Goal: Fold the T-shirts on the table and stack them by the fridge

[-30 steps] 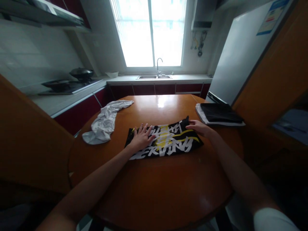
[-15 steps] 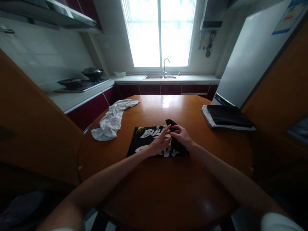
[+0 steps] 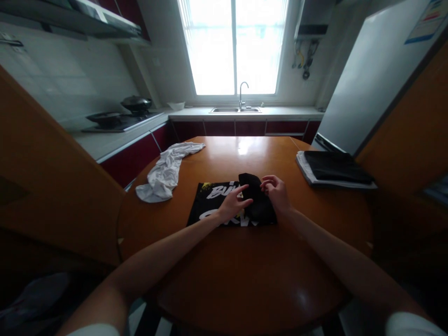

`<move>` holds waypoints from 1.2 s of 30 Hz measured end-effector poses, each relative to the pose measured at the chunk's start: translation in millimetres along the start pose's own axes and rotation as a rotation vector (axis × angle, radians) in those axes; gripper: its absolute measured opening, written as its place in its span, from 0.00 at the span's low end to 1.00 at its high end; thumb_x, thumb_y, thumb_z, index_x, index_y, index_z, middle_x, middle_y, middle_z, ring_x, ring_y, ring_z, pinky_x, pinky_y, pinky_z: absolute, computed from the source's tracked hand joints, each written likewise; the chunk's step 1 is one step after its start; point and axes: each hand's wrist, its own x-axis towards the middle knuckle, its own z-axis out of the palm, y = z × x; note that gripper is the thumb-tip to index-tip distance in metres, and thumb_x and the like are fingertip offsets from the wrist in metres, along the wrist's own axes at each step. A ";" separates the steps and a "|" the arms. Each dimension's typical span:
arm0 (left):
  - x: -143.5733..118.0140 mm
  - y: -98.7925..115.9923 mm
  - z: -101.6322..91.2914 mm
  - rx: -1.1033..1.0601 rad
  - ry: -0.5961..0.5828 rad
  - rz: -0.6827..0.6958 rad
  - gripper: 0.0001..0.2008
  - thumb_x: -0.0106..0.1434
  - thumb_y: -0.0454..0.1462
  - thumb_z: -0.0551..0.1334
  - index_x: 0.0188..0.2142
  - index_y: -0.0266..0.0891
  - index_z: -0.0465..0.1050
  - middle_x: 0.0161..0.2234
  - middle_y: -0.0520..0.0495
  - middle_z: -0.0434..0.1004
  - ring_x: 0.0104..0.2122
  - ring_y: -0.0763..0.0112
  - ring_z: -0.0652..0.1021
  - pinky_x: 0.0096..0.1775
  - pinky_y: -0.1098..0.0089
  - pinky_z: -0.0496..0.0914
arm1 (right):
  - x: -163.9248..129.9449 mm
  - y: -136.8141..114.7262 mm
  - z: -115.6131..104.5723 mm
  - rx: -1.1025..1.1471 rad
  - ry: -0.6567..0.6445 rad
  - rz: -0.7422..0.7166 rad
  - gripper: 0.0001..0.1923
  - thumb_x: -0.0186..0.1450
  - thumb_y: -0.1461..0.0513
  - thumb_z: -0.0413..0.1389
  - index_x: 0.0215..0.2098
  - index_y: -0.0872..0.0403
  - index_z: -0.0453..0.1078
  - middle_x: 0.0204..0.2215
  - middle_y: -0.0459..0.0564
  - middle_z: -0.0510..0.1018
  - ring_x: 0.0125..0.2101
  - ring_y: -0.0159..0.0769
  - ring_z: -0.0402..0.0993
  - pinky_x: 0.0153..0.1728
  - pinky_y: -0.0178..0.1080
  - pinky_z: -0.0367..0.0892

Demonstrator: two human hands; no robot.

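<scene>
A black T-shirt (image 3: pixel 217 205) with white lettering and yellow patches lies folded on the wooden table in front of me. Its plain black right side (image 3: pixel 259 205) is turned over to the left, covering part of the print. My left hand (image 3: pixel 234 205) rests on the shirt with thumb and fingers apart, the fingertips against the folded-over part. At the right edge of that fold is my right hand (image 3: pixel 278 191), its fingers loosely bent and parted, with no cloth visibly pinched between them.
A crumpled white garment (image 3: pixel 164 172) lies at the table's left side. On the right, a stack of folded black and white clothes (image 3: pixel 336 169) sits near the edge of the round table (image 3: pixel 245 275). Beyond are a counter with a sink (image 3: pixel 234 110) and a stove with pans (image 3: pixel 136 103).
My right hand has moved right, off the flap it was fingering. The black flap now lies wider and flatter over the print. My left hand has shifted little, its fingers spread more.
</scene>
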 end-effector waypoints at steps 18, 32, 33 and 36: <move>-31.1 46.3 -140.9 0.171 0.132 -0.235 0.38 0.49 0.40 0.76 0.60 0.37 0.74 0.45 0.42 0.84 0.42 0.59 0.82 0.39 0.69 0.77 | -61.0 3.2 24.2 -0.665 -0.713 -0.660 0.36 0.65 0.56 0.62 0.69 0.48 0.60 0.69 0.58 0.60 0.68 0.51 0.54 0.66 0.58 0.54; -43.1 18.4 -172.0 0.265 0.004 -0.210 0.36 0.47 0.40 0.76 0.57 0.38 0.76 0.58 0.38 0.76 0.55 0.53 0.77 0.53 0.61 0.73 | -63.5 10.8 25.3 -0.754 -0.836 -0.706 0.28 0.71 0.63 0.51 0.69 0.45 0.62 0.69 0.51 0.62 0.70 0.46 0.51 0.68 0.60 0.50; -42.3 15.7 -172.2 0.289 0.001 -0.204 0.36 0.47 0.40 0.76 0.57 0.38 0.76 0.58 0.38 0.76 0.56 0.52 0.76 0.54 0.60 0.72 | -63.5 11.1 25.6 -0.756 -0.840 -0.712 0.28 0.71 0.63 0.51 0.68 0.45 0.62 0.68 0.51 0.63 0.70 0.46 0.52 0.68 0.60 0.50; -40.8 8.6 -172.6 0.339 -0.002 -0.166 0.34 0.47 0.40 0.76 0.55 0.37 0.78 0.56 0.38 0.77 0.56 0.53 0.76 0.56 0.60 0.70 | -63.3 10.9 25.7 -0.773 -0.847 -0.725 0.26 0.72 0.64 0.49 0.68 0.45 0.63 0.67 0.51 0.65 0.69 0.45 0.53 0.68 0.61 0.50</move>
